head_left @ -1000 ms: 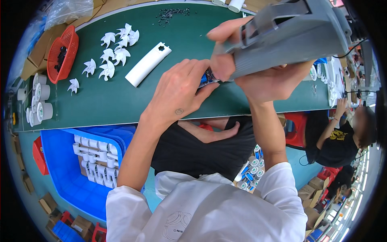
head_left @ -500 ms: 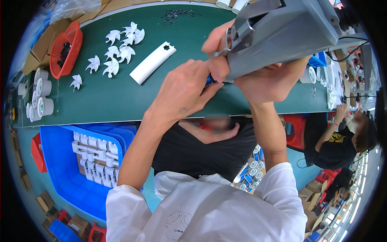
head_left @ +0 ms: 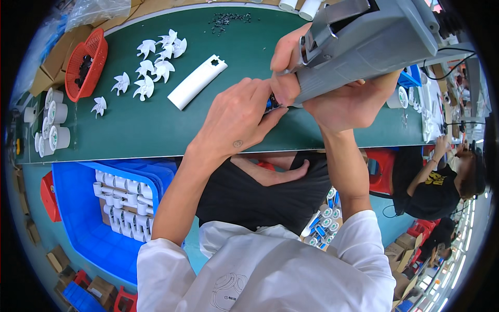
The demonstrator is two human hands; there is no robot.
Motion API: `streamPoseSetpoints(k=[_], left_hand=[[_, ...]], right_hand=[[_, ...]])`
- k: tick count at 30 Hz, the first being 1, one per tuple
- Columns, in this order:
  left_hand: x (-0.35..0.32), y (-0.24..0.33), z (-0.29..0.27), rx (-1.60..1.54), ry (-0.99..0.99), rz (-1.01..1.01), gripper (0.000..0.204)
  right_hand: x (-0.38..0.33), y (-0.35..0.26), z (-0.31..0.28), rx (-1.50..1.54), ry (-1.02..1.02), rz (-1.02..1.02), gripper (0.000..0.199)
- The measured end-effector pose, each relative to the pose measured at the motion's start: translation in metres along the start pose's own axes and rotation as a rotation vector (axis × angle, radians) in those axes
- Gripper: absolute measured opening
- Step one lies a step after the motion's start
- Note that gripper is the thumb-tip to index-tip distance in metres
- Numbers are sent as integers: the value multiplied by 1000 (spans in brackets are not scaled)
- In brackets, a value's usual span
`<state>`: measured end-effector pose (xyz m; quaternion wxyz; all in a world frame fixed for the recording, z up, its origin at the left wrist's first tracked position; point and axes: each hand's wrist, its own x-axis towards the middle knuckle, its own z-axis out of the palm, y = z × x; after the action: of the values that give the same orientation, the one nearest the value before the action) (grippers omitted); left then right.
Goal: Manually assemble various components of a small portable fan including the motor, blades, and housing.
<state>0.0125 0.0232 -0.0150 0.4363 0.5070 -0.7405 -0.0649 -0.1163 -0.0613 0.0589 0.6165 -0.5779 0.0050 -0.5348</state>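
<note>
At upper centre, the left hand (head_left: 234,113) pinches a small blue-sided assembly (head_left: 271,103), probably light and fragile, best held by its edges, while the right hand (head_left: 349,108) grips a grey tool (head_left: 366,58).

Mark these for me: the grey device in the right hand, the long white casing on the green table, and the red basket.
Grey device (head_left: 366,61): head view, middle of its body.
White casing (head_left: 196,83): head view, middle of its long face.
Red basket (head_left: 97,65): head view, its right-hand wall.
</note>
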Motion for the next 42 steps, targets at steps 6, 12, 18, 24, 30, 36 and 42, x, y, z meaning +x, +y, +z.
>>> streamPoseSetpoints(k=[6,12,18,24,30,36,42], left_hand=[[-1,-1,0,29,-4,6,24],[-1,-2,0,22,-5,10,24],[0,1,1,6,12,5,22],[-1,-1,1,16,-1,-3,22],[0,0,-1,25,-27,-14,23],[-1,1,-1,-23,-11,-64,27],[-4,25,-8,-132,-50,-300,31]], right_hand=[[1,0,-1,41,-61,5,96],[2,-2,-3,82,-121,12,95],[6,-2,-5,119,-182,17,94],[4,-2,-1,159,-242,23,93],[10,-3,-8,195,-302,26,92],[11,-11,-17,226,-358,23,91],[7,-36,-47,222,-253,-58,84]])
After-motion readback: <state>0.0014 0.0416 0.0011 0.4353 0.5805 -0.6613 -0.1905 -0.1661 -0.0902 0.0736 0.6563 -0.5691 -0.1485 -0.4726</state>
